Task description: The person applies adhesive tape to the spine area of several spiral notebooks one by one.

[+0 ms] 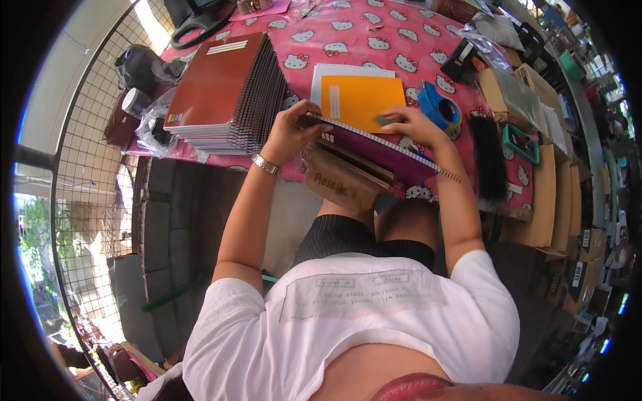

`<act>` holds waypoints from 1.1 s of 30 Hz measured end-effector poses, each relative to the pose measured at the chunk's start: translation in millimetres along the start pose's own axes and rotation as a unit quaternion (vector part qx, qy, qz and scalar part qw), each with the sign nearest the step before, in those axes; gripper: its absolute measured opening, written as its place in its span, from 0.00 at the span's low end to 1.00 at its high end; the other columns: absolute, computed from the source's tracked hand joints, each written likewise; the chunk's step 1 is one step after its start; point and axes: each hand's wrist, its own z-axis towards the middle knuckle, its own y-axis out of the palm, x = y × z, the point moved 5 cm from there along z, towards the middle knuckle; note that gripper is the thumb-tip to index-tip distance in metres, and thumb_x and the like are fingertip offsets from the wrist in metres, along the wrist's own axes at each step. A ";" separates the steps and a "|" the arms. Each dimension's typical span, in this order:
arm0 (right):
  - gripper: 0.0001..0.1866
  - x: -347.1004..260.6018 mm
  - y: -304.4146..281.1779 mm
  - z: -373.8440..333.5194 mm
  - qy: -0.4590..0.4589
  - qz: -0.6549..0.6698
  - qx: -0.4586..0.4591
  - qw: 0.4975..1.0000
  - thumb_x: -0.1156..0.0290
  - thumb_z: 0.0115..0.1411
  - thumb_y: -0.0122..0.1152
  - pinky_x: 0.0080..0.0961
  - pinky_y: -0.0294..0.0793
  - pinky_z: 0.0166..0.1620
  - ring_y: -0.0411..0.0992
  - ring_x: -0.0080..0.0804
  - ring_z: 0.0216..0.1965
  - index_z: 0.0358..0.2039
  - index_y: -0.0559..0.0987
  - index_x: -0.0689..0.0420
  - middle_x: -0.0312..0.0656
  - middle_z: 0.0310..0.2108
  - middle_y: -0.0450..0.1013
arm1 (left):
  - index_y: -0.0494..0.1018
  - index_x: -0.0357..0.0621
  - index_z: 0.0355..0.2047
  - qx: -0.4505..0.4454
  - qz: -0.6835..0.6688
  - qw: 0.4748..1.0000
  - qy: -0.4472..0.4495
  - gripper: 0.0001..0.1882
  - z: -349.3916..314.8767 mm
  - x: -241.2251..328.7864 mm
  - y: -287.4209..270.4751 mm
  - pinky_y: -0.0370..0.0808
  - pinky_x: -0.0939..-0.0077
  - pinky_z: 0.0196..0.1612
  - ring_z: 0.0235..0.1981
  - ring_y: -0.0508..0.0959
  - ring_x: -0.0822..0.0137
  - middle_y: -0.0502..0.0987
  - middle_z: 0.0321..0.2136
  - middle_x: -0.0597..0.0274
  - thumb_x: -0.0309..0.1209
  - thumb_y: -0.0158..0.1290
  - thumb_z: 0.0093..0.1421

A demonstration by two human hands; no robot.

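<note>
A purple notebook stands tilted at the table's near edge, its spiral-bound edge upward. My left hand is closed on the notebook's left end, thumb in front and fingers behind. My right hand hovers over the bound edge, its fingertips pinched round a small greyish thing too blurred to name. Past the notebook's right end, beside my right forearm, sticks out a loose length of brown spiral coil. Behind the notebook lie a yellow-orange notebook cover and a white spiral notebook partly beneath it.
A tall stack of brown spiral notebooks stands at the left. To the right are a blue tape dispenser, a black bundle of coils and a green tray. A brown cardboard piece is at the table's near edge, above my lap.
</note>
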 end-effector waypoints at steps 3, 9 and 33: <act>0.27 76.4 -48.5 -73.2 0.155 -0.188 0.236 0.941 0.54 0.53 0.70 0.40 0.67 0.58 0.75 0.40 0.46 0.52 0.78 0.51 0.44 0.41 0.77 | 0.74 0.39 0.35 0.019 -0.092 0.996 -0.012 0.06 -5.8 2.7 1.7 0.72 0.83 0.35 0.29 0.71 0.82 0.74 0.28 0.72 0.23 0.60 0.59; 0.32 80.7 8.3 -138.0 0.019 -0.437 0.429 0.790 0.59 0.54 0.64 0.54 0.59 0.61 0.57 0.60 0.62 0.58 0.69 0.60 0.52 0.57 0.67 | 0.72 0.36 0.33 0.010 0.065 0.997 0.029 0.09 -10.3 15.7 -5.7 0.63 0.80 0.25 0.23 0.61 0.80 0.65 0.20 0.71 0.31 0.55 0.65; 0.20 -149.5 -46.0 -131.5 0.014 -0.465 0.398 0.791 0.68 0.52 0.66 0.41 0.68 0.53 0.68 0.42 0.48 0.47 0.80 0.53 0.40 0.41 0.72 | 0.76 0.34 0.35 0.015 -0.088 0.996 0.024 0.10 8.7 -23.3 -3.2 0.73 0.84 0.25 0.24 0.76 0.82 0.79 0.23 0.65 0.27 0.64 0.57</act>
